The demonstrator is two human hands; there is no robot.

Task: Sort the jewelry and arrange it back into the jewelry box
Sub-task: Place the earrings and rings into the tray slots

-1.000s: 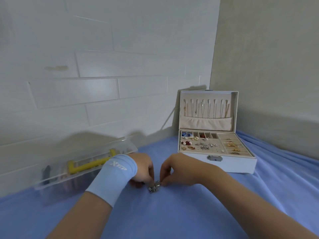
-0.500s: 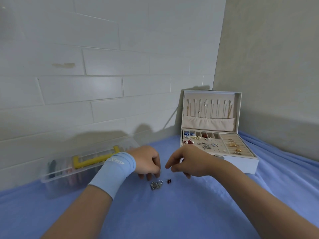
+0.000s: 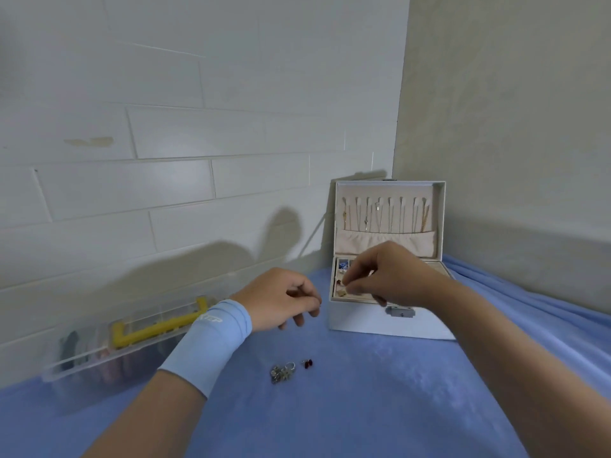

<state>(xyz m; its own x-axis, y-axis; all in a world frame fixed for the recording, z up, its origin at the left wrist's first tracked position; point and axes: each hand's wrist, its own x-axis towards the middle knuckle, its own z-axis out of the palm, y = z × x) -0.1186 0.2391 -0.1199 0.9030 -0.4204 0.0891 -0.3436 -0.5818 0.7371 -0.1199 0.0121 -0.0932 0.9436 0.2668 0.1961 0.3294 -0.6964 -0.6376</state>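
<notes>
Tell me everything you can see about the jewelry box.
The jewelry box is white, open on the blue cloth by the wall corner, lid upright. Its beige lid lining has hooks with hanging chains above a gathered pocket. The beige tray has compartments holding small pieces. A grey clasp sits in front. The right hand hovers over the tray, fingertips pinched.

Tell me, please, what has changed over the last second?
The right hand moved from the silver pile to the jewelry box tray, fingers pinched; the left hand lifted off. A red piece now lies apart. Box and pile stayed put.
</notes>
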